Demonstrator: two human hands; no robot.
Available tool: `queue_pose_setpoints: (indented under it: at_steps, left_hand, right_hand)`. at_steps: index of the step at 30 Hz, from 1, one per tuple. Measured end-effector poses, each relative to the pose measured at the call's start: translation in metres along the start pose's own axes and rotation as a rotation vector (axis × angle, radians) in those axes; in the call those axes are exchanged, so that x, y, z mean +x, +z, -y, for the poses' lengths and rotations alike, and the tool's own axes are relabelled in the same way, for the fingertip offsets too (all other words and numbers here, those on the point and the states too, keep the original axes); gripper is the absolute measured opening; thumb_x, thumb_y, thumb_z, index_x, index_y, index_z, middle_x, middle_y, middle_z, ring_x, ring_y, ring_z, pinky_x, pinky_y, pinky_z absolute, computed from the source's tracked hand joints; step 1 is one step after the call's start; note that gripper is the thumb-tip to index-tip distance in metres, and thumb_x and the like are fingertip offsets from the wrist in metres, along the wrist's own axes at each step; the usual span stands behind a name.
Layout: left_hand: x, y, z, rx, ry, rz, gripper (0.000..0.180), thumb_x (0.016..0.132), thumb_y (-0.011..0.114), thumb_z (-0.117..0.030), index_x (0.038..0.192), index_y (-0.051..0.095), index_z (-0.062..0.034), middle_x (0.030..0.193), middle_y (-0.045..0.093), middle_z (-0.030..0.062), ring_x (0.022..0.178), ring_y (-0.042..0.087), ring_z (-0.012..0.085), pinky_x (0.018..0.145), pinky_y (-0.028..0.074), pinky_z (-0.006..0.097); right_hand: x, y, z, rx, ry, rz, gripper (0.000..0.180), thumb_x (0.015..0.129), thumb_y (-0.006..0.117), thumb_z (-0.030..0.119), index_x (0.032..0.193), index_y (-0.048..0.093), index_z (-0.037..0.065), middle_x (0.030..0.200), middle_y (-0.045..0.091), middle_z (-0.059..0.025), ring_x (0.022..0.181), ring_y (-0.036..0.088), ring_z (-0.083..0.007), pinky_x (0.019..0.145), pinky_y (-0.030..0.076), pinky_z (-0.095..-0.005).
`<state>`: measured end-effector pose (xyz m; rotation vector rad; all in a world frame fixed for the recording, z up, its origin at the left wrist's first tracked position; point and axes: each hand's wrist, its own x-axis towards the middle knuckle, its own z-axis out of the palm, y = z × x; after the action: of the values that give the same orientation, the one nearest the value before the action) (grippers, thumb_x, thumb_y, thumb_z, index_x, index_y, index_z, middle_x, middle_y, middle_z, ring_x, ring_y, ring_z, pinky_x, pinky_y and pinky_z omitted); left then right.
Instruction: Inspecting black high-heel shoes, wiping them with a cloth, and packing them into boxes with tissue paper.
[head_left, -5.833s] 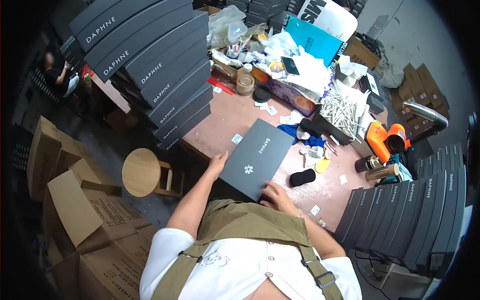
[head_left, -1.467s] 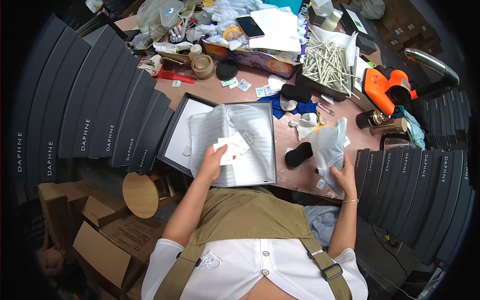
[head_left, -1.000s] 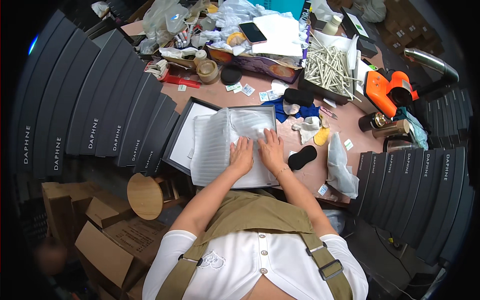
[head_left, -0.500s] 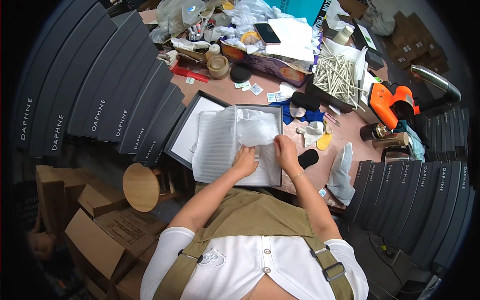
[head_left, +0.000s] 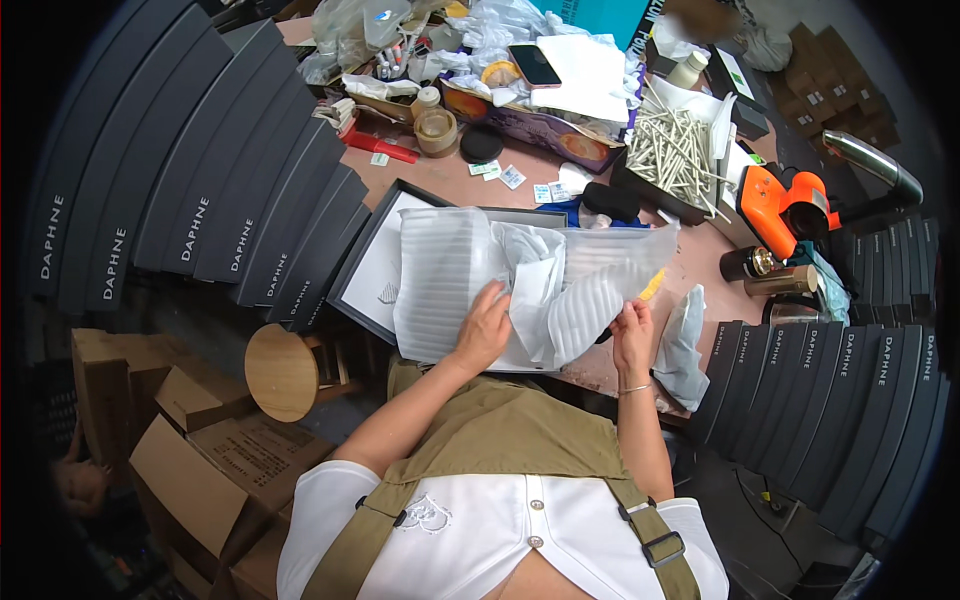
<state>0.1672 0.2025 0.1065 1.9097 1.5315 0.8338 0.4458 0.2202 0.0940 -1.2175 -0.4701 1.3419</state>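
An open dark grey shoe box with a white inside lies on the pinkish table in front of me. Ribbed white foam sheet spreads over it, and its right part is lifted and folded out past the box edge. Crumpled white tissue paper sits in the middle of the foam; what it may cover is hidden. My left hand rests on the foam beside the tissue, fingers stretched out. At the right, my right hand pinches the edge of the lifted foam sheet.
Stacks of dark shoe boxes stand left and right. Behind lie a jar, a phone, a tray of white sticks and an orange heat gun. A stuffed white bag lies right; a wooden stool stands left.
My right hand has moved right and toward me, pulling the foam sheet's right part outward. The tissue in the middle shows more. My left hand has shifted slightly left and toward me.
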Motion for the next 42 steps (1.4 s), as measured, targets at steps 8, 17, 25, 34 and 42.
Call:
queue_pose_setpoints:
  at_steps: [8,17,25,34,42]
  left_hand:
    - [0.008,-0.011,0.048,-0.039,-0.421,-0.053,0.062,0.080,0.065,-0.022,0.131,0.041,0.0042,0.124,0.050,0.0258,0.117,0.047,0.0401,0.098,0.039,0.044]
    - [0.017,-0.012,0.057,0.147,-0.542,0.197,0.067,0.080,0.066,-0.028,0.133,0.035,-0.0005,0.116,0.055,0.0274,0.110,0.053,0.0423,0.092,0.043,0.048]
    - [0.020,-0.002,0.061,0.070,-0.607,0.205,0.054,0.083,0.059,-0.023,0.129,0.040,-0.0017,0.113,0.058,0.0256,0.107,0.055,0.0410,0.090,0.044,0.048]
    - [0.013,-0.009,0.068,0.064,-0.460,0.070,0.041,0.080,0.047,-0.013,0.117,0.050,0.0053,0.100,0.060,0.0320,0.097,0.056,0.0476,0.087,0.042,0.052]
    - [0.030,-0.096,-0.009,-0.376,-0.387,0.085,0.054,0.083,0.057,-0.029,0.123,0.048,0.0059,0.108,0.060,0.0238,0.102,0.059,0.0345,0.089,0.045,0.041]
  right_hand:
    - [-0.089,0.009,0.039,-0.398,0.726,0.795,0.022,0.094,0.056,0.017,0.109,0.061,0.001,0.098,0.067,-0.0084,0.087,0.062,-0.0114,0.076,0.051,-0.0250]
    - [-0.042,0.126,-0.018,-1.799,-0.851,0.588,0.041,0.080,0.058,0.015,0.120,0.055,0.009,0.116,0.056,-0.0160,0.114,0.051,-0.0324,0.106,0.014,-0.0668]
    - [-0.060,-0.005,0.094,-1.869,-0.425,0.435,0.017,0.076,0.064,0.004,0.093,0.064,0.005,0.086,0.062,-0.0099,0.082,0.061,-0.0296,0.079,0.047,-0.0446]
    - [-0.031,0.148,0.016,-1.494,-0.685,0.538,0.044,0.087,0.057,0.016,0.126,0.048,-0.001,0.124,0.051,-0.0234,0.115,0.050,-0.0369,0.097,0.041,-0.0400]
    - [-0.038,0.069,0.046,-0.426,0.177,0.543,0.073,0.094,0.045,0.053,0.142,0.028,0.000,0.136,0.046,-0.0154,0.126,0.044,-0.0242,0.102,0.038,-0.0369]
